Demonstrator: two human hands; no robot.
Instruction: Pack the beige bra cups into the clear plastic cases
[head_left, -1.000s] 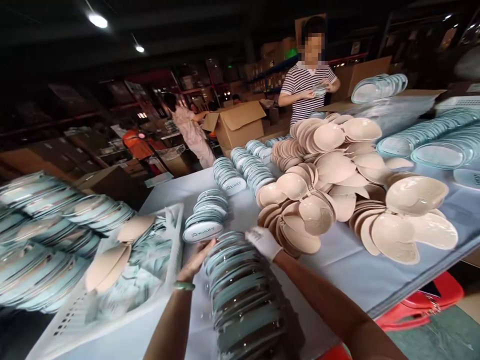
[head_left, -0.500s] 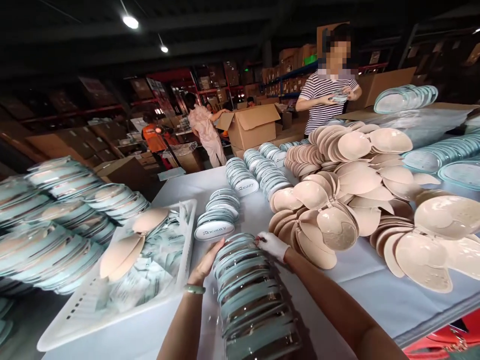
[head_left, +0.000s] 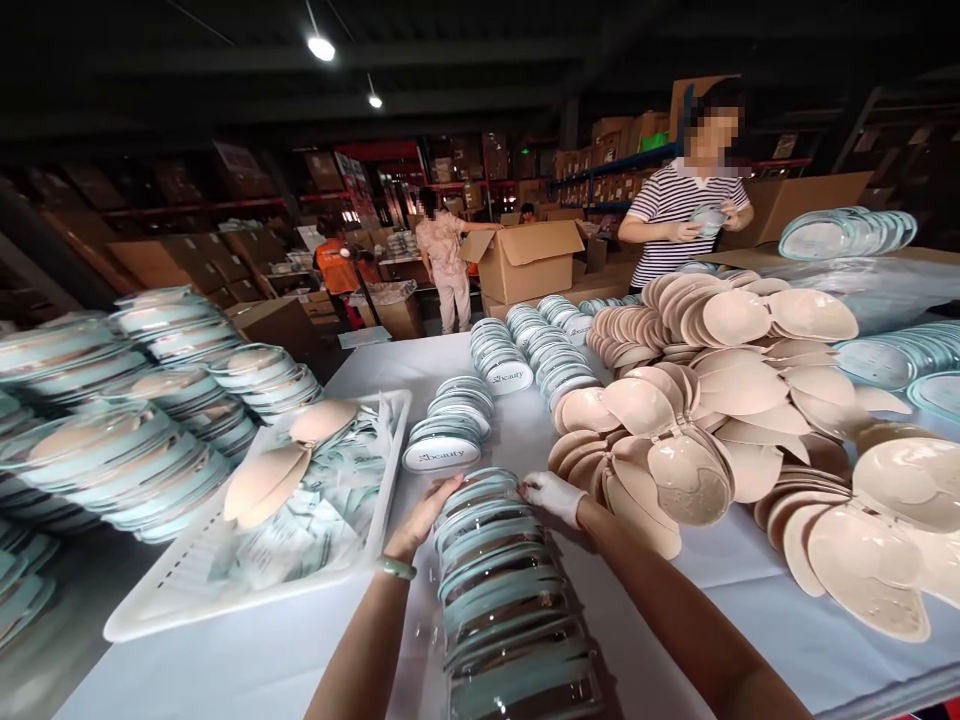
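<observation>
A long row of clear oval plastic cases [head_left: 499,590] with pale blue rims runs from the table's near edge toward the far side. At its far left end, my left hand [head_left: 424,520], bare and with a green bangle at the wrist, has its fingers closed against the cases. Opposite, my right hand [head_left: 553,497] in a white glove grips the far right edge with its fingertips. The hands hold the row's far end from both sides; their finger undersides are hidden. Just beyond stand oval cases labelled "beauty" [head_left: 442,455].
Left of the row lies a white plastic basket [head_left: 397,440] with sachets and a beige stick-on bra [head_left: 266,485]. Piled cases [head_left: 127,460] stand farther left. Beige bra cups [head_left: 690,470] heap up on the right. Across the table, a person in a striped shirt [head_left: 660,215] holds a case.
The view has swung left and slightly up, so the scene sits farther right and lower. My hands keep their places at the row's far end.
</observation>
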